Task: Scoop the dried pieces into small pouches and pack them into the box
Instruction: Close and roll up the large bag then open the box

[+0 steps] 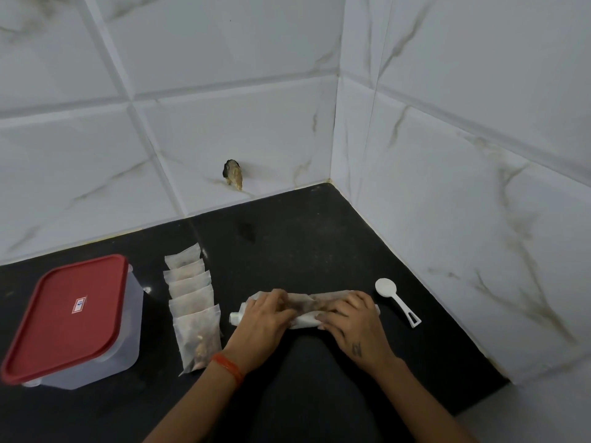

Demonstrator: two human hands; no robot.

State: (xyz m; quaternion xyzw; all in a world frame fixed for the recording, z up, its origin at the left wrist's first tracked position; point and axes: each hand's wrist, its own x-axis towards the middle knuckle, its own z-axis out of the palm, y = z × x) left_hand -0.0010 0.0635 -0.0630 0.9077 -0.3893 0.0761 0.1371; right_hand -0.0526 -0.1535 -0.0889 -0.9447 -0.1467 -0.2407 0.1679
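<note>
A translucent bag of brown dried pieces [307, 302] lies rolled up across the black counter [287, 244]. My left hand [267, 318] grips its left part and my right hand [350, 319] grips its right part, fingers curled over the roll. Left of my hands, several filled white pouches [193, 302] lie in an overlapping row running away from me. Further left stands the clear plastic box [131, 318] with its red lid [67, 318] on. A white plastic scoop [396, 300] lies on the counter right of the bag.
White marble-look tiled walls [224, 123] close the counter at the back and the right, meeting in a corner. A small dark chipped hole [232, 174] shows in the back wall. An orange bracelet [228, 367] is on my left wrist.
</note>
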